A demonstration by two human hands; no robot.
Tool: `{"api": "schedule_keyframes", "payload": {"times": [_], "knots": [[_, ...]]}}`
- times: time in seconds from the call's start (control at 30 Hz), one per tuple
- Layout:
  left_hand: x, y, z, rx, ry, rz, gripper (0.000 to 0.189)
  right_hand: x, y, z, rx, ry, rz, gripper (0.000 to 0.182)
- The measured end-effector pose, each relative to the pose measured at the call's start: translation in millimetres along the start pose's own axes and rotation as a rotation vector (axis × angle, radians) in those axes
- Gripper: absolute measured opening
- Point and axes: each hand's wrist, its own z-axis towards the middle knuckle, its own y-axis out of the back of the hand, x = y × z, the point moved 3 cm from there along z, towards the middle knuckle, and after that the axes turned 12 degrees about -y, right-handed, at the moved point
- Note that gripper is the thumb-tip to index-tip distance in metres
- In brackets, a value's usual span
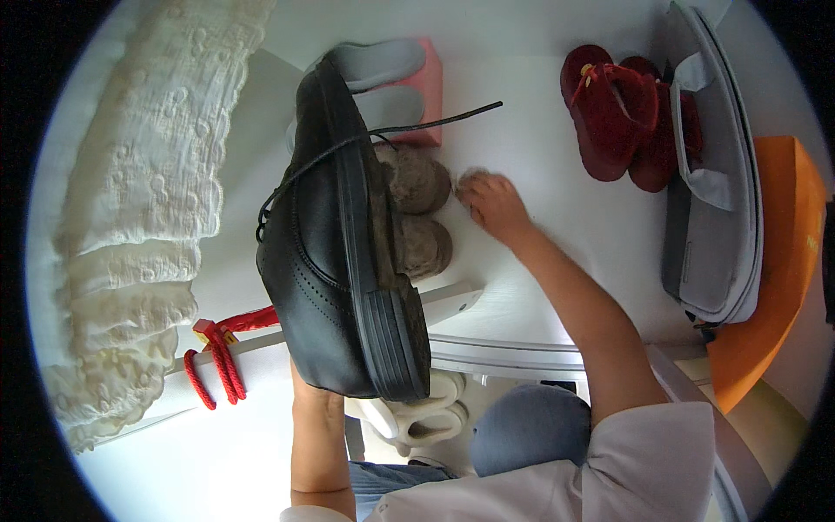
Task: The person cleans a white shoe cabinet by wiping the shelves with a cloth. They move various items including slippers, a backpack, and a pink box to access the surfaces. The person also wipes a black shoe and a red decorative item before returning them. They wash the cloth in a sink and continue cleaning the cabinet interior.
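Note:
A black leather lace-up shoe (pixel 319 261) with brogue perforations is held up close to the camera, toe away from me and sole turned right. One loose lace stretches out past the sole. My left forearm (pixel 318 424) rises to the heel end; the left hand itself is hidden behind the shoe it holds. On the white shelf surface (pixel 509 280), my right hand (pixel 494 203) rests with its fingers curled, just right of a pair of fuzzy brown slippers (pixel 424 248). A small grey-brown patch (pixel 473 173) shows at its fingertips, too blurred to identify.
Grey insoles or slippers (pixel 385 62) lie on a pink block (pixel 430 98). Dark red shoes (pixel 607 124), a grey fabric case (pixel 717 254) and an orange bag (pixel 783 261) are at right. Cream lace fabric (pixel 150 163) hangs left, near red cords (pixel 225 365). White shoes (pixel 434 424) sit below.

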Motion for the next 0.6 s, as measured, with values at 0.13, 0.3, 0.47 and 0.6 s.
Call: {"api": "schedule_keyframes", "payload": {"times": [0.13,0.3,0.47,0.6], "knots": [[3,1,0,-0.021,0.004,-0.001,0.031,10,15,-35,0.109,0.031,0.003,0.031],[5,9,2,0.024,0.031,0.009,0.03,-64,23,37,-0.083,-0.163,-0.083,0.023],[2,10,1,0.056,0.049,0.034,0.029,-153,30,132,-0.441,-0.613,-0.313,0.034],[0,20,-3,0.037,0.078,0.065,0.028,-150,8,187,-0.407,-0.664,-0.322,0.024]]}}
